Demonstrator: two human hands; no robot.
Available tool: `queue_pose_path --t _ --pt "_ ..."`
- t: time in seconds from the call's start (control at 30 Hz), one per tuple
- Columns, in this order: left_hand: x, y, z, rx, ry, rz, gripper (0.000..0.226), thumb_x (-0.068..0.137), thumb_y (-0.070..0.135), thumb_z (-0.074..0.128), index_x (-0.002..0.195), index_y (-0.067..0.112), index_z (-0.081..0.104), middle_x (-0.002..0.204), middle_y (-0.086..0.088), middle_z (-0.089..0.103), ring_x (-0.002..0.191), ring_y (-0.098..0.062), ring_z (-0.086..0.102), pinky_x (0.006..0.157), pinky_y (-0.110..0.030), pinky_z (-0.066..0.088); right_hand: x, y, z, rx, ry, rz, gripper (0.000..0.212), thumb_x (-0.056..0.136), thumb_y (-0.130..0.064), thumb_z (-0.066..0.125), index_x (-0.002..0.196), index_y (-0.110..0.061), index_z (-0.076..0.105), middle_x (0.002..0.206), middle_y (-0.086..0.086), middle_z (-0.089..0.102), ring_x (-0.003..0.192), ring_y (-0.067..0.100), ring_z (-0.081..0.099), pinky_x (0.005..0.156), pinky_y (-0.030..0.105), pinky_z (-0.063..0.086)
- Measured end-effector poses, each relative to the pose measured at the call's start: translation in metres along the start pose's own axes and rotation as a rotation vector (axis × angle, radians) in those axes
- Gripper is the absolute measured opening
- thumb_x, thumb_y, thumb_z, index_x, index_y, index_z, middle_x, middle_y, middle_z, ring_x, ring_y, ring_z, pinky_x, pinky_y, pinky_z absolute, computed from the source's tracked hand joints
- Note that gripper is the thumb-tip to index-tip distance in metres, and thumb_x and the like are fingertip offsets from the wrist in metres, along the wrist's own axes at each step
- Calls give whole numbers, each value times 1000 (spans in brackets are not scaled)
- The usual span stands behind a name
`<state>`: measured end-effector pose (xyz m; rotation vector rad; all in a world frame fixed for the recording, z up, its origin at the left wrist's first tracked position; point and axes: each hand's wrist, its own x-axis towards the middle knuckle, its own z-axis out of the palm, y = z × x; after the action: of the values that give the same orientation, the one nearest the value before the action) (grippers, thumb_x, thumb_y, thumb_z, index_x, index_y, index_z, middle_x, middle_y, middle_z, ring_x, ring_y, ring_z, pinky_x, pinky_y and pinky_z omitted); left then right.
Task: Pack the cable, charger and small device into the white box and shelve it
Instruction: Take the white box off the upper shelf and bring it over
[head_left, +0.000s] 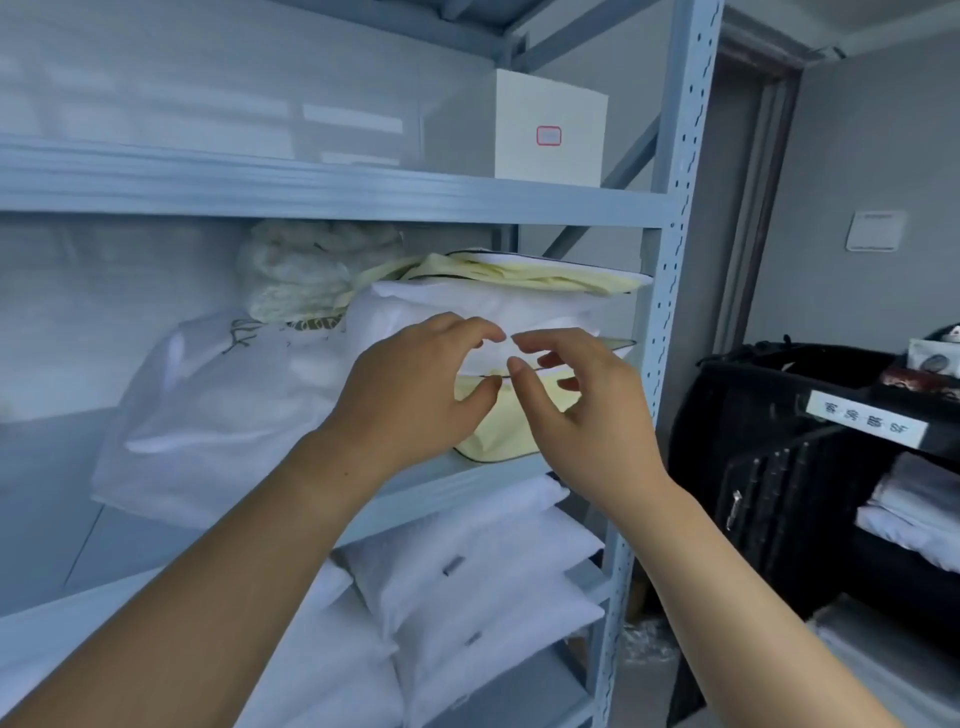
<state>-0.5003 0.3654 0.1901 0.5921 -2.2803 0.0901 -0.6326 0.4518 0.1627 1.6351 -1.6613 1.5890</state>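
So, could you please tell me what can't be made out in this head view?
- White box contents: closed walls hide them.
- Its red-bordered label: too small to read.
- Upper shelf left of the box: washed out by glare.
- Stacked linens: partly behind both hands.

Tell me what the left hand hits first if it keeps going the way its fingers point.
Probably the right hand: the left hand's fingers point right at it, nearly touching. Depth is unclear; missing it, the folded linens come next.
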Motion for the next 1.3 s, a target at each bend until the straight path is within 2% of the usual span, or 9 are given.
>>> queue_pose_path --t 0.13,0.3,0.43,0.67,0.8,1.1,1.23,1.3 --pt "57 -36 23 37 34 26 35 84 40 55 118 39 51 115 18 59 100 -7 55 66 -23 38 53 36 26 -5 47 -6 21 87 -34 56 105 -26 63 100 -16 62 90 0 55 73 10 44" --pt "126 -63 50 36 96 138 32 83 38 56 115 37 54 111 17 61 96 -11 57 64 -24 36 104 80 45 -18 141 7 18 87 -33 56 101 -25 64 98 -16 64 90 1 57 75 11 43" --pt "178 -71 67 48 129 237 29 83 40 53 112 37 54 108 14 61 94 -13 57 68 -31 47 143 111 48 -66 193 3 18 87 -33 55 100 -25 65 95 -17 62 90 1 57 75 16 47" --pt "250 -64 93 100 216 315 30 84 39 53 114 36 53 107 13 61 97 -14 55 65 -27 40 201 162 35 -81 267 -28 15 87 -30 57 97 -22 66 91 -14 64 86 4 57 71 18 46" --pt "282 -53 110 162 211 304 31 85 40 51 116 37 52 109 14 60 100 -13 55 67 -28 41 233 193 24 -49 265 -72 16 88 -30 56 98 -22 65 94 -12 65 86 1 58 68 11 45" --pt "351 -30 131 335 262 176 31 84 43 48 114 38 51 108 12 60 100 -14 55 67 -28 38 318 252 7 -12 149 -249 19 87 -35 55 101 -25 64 95 -18 60 88 1 55 72 13 44" --pt "370 -26 129 403 281 158 30 84 45 48 114 40 50 108 15 61 99 -12 56 65 -26 36 340 263 5 20 149 -327 17 87 -34 54 98 -26 64 91 -20 57 88 -2 52 71 6 40" --pt "379 -26 123 418 266 144 30 83 46 48 113 42 50 108 17 60 100 -9 55 65 -25 34 350 264 4 25 141 -331 17 87 -35 54 98 -26 64 91 -20 58 87 -2 53 71 8 41"
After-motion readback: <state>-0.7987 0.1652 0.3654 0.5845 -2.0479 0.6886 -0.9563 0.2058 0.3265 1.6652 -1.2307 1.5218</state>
